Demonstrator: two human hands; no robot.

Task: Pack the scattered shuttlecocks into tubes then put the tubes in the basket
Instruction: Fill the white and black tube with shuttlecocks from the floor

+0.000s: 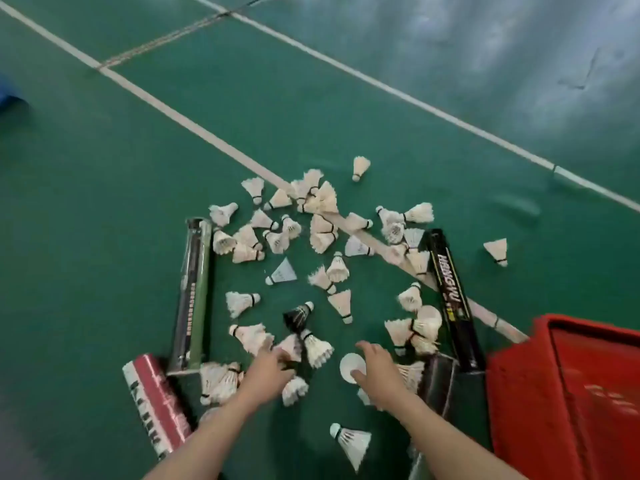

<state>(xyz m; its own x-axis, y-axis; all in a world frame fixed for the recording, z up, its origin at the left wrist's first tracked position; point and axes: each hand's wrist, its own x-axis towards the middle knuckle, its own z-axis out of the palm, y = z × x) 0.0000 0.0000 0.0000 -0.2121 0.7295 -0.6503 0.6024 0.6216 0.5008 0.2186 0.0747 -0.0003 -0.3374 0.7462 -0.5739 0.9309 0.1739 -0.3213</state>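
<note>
Green court flooring, matt and scuffed, carries the whole job: dozens of white feathered shuttlecocks (322,233) strewn in a loose heap across a white boundary line (194,128). My left hand (268,370) sits with fingers spread low over a cluster just ahead of it, palm down, not visibly closed on anything. My right hand (375,370) curls around a pale round thing (351,367) (a tube cap or a shuttle seen end-on, I cannot tell which), thumb and fingers loosely about it.

What the next move turns on, I judge, is tube direction. A glossy black tube (453,299) lies just right of my right hand, its long axis running away and slightly left. A clear-and-black tube (192,299) lies left of my left hand, nearly parallel to my reach. A red-and-white tube (156,403) sits nearest the left forearm, slanting toward me. So each hand has a tube on its own side.

One black shuttlecock (298,315) stands out among the frayed cones. A red plastic basket (512,403) waits at far right, beside the black tube's near end; I see no tube inside it.
</note>
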